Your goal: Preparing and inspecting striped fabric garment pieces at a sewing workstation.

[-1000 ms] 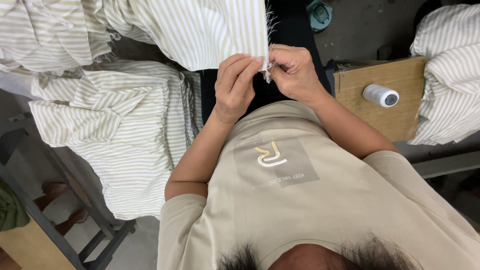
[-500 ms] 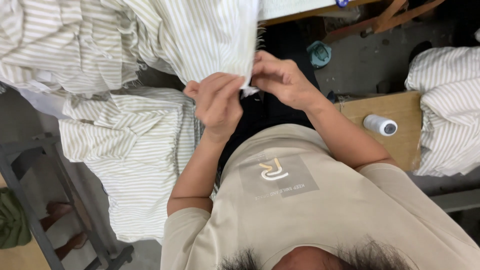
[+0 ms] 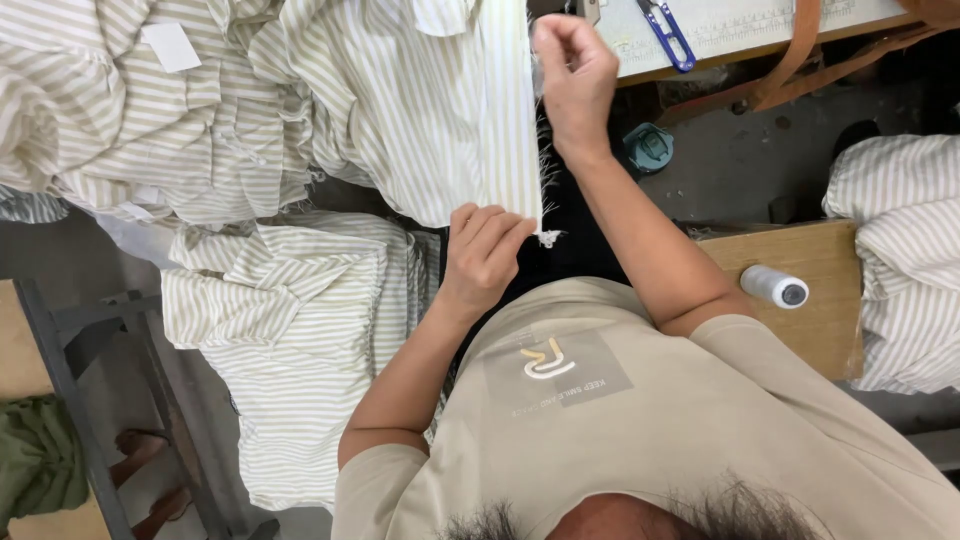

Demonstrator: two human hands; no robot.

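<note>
In front of the person's chest, a strip-like edge of striped cloth (image 3: 505, 120) is stretched straight between the two hands, which looks like a way to keep the frayed edge taut and easy to inspect. The left hand (image 3: 485, 255) pinches the near end, its grip closed on the corner where loose threads (image 3: 548, 238) hang out. The right hand (image 3: 572, 70) is raised toward the far side, its grip narrow, fingers closed on the same edge or on a thread from it; which one is too fine to tell. More striped cloth lies heaped to the left (image 3: 290, 330). Small blue snips (image 3: 665, 32) lie on the counter (image 3: 780, 25) at the far right, near the right hand, and a white thread spool (image 3: 775, 287) lies on a wooden board (image 3: 810, 300) at the right.
</note>
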